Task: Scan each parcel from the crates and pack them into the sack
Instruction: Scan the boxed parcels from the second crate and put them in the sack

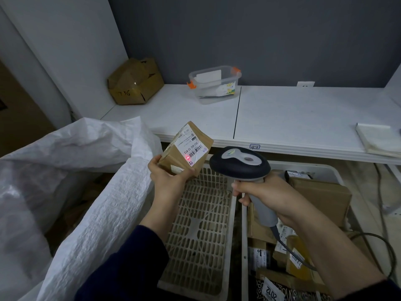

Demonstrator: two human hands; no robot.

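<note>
My left hand [168, 173] grips a small brown cardboard parcel [186, 146] by its lower end, holding it above the left crate. A white shipping label with a barcode faces up, and a red scanner dot glows on the label. My right hand [263, 196] holds a grey and dark handheld barcode scanner [240, 165] by its handle, its head pointing at the parcel. The white woven sack [91, 183] stands open at the left. The left crate [201, 224] shows its bare slotted floor. Several parcels lie in the right crate [325, 168].
A white table [293, 118] runs across behind the crates. On it stand a clear plastic tub [213, 85] with orange clips, a battered cardboard box [134, 82] at the back left, and a folded white cloth [379, 140] at the right. The scanner's cable [373, 237] loops at the lower right.
</note>
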